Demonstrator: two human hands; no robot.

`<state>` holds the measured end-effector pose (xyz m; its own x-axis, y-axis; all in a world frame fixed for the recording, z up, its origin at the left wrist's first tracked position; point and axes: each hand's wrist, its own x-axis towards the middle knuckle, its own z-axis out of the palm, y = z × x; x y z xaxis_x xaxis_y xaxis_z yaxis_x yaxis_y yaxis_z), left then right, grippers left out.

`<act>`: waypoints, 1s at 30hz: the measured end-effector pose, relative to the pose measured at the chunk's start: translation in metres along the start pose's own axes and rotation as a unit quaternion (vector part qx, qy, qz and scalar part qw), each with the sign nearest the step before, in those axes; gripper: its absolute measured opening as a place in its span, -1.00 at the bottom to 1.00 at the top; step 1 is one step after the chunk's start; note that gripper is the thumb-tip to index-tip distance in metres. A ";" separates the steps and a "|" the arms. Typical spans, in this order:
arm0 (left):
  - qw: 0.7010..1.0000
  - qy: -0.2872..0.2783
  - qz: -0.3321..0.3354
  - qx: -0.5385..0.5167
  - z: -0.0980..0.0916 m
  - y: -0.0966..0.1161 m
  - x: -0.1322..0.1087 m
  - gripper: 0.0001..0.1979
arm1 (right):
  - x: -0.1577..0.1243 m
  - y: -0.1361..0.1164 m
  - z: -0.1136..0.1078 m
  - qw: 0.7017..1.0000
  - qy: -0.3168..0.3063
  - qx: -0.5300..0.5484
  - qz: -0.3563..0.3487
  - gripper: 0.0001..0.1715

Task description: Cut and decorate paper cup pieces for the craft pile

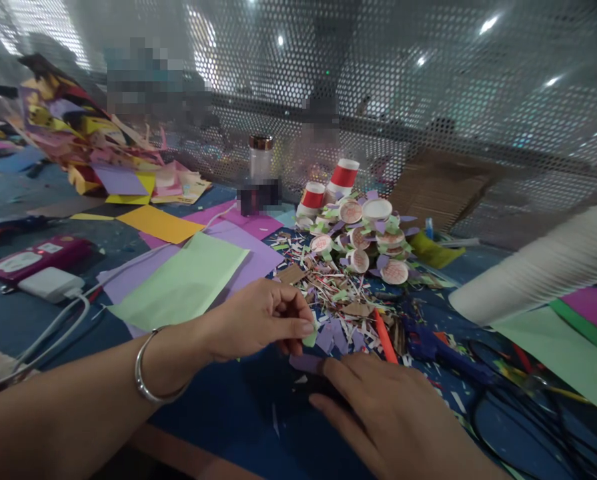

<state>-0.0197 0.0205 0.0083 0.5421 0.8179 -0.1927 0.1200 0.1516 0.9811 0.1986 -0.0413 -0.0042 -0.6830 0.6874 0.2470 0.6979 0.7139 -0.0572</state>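
Note:
My left hand (258, 320), with a silver bangle (145, 380) on its wrist, reaches across the blue table. Its thumb and fingers pinch a small light green paper scrap (309, 339). My right hand (393, 417) lies low at the front, fingers stretched flat over a dark piece on the table, fingertips touching a small purple paper piece (305, 363). Just beyond both hands lies a heap of cut paper scraps (338, 293) and an orange pencil-like stick (385, 337).
A pile of decorated paper cups (368, 237) stands behind the scraps, with two red-and-white cups (343, 177). Green (183, 283), purple and yellow sheets lie at left, beside a white charger (51, 283) with cables. A stack of white cups (543, 267) lies at right; a blue glue gun (428, 343) and black cables sit right front.

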 end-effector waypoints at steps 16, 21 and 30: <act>0.994 -0.034 -0.013 -0.100 0.017 -0.009 -0.001 -0.78 | 0.007 0.006 -0.006 0.986 0.152 0.055 -0.028 -0.83; 0.992 -0.042 -0.025 -0.115 0.017 -0.002 -0.005 -0.83 | 0.008 0.003 -0.004 0.979 0.176 0.097 0.025 -0.89; 0.999 -0.002 0.032 0.022 0.024 -0.003 -0.017 -0.85 | 0.011 -0.002 -0.006 0.968 0.215 0.120 0.050 -0.89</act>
<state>-0.0093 -0.0072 0.0082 0.5527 0.8233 -0.1292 0.1215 0.0738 0.9899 0.1909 -0.0360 0.0044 -0.4248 0.6728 0.6057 0.6508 0.6921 -0.3122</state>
